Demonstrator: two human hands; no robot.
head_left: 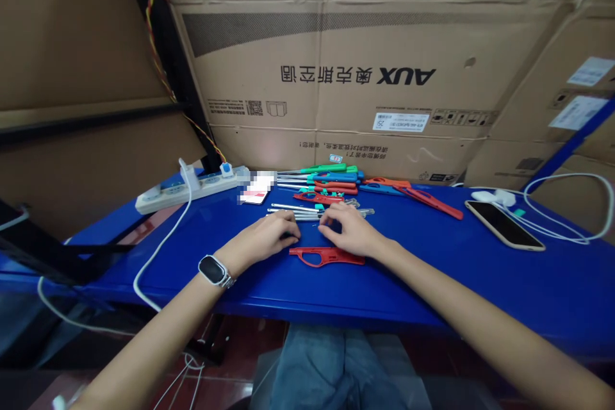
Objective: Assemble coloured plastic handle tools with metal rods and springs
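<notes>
My left hand (276, 230) rests on the blue table with its fingers curled together, beside several thin metal lighter tubes (283, 210). Whatever its fingertips pinch, if anything, is hidden. Opposite it, my right hand (350, 229) is bent with thumb and forefinger drawn close, near the right part of the tubes; I cannot make out anything between them. A tiny pale piece (314, 225) lies between the hands. Just in front of my right hand is a red lighter casing (329, 257) with a trigger loop, lying flat. Clear ends (368, 211) of the tubes show past my right fingers.
Behind the hands lie green lighters (329, 168), blue lighters (336, 177) and red casings (435, 202). A white phone (257, 188) and a power strip (192, 187) stand left. At right lie a dark-screened phone (504, 225) and white cable (552, 224). Cardboard (307, 38) walls the back.
</notes>
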